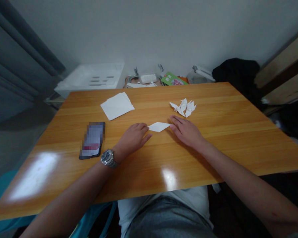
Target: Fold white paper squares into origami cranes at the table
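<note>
Glossy wooden table [221, 132], matt white paper [159, 126], shiny metal watch [108, 158]

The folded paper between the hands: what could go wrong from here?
1. The paper is touched only at its tips by the left hand and right hand. On the glossy table it may slip and crease crooked.
2. The folded figures lie just beyond the right hand. A careless sweep could crush them.
3. The phone lies near the left wrist and could be knocked.
</note>
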Tool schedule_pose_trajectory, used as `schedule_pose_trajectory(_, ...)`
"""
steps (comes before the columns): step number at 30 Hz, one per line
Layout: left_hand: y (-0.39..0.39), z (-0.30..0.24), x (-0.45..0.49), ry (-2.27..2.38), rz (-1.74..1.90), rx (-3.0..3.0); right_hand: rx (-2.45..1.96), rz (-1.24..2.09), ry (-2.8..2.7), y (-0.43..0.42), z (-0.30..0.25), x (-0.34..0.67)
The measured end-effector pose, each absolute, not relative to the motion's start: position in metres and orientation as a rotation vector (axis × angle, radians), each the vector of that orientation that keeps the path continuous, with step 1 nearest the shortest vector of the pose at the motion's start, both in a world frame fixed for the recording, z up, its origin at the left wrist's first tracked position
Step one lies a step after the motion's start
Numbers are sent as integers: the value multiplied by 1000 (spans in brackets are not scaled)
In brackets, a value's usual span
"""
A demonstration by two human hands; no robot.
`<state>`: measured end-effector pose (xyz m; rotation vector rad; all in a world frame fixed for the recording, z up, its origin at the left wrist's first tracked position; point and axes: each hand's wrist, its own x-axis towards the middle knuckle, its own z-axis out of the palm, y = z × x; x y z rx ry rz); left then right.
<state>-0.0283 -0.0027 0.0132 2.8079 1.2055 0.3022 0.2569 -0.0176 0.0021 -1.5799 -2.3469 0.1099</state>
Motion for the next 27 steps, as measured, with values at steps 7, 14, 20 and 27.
schedule_pose_trajectory(7, 13, 21, -20, 1230, 292, 2766, -1271, 116, -2415, 0, 9, 238)
schedule_pose_trajectory(14, 14, 14, -14, 1308, 383, 2716, -1224, 165, -2435, -1, -5, 230)
schedule_pose_trajectory(20, 15, 0, -17, 1130, 510, 2683, -1128, 170, -2420, 0, -15, 238)
schedule_pose_trajectory(27, 16, -6, -19, 1116, 526, 2656, -1079, 244, -2420, 1, -17, 242)
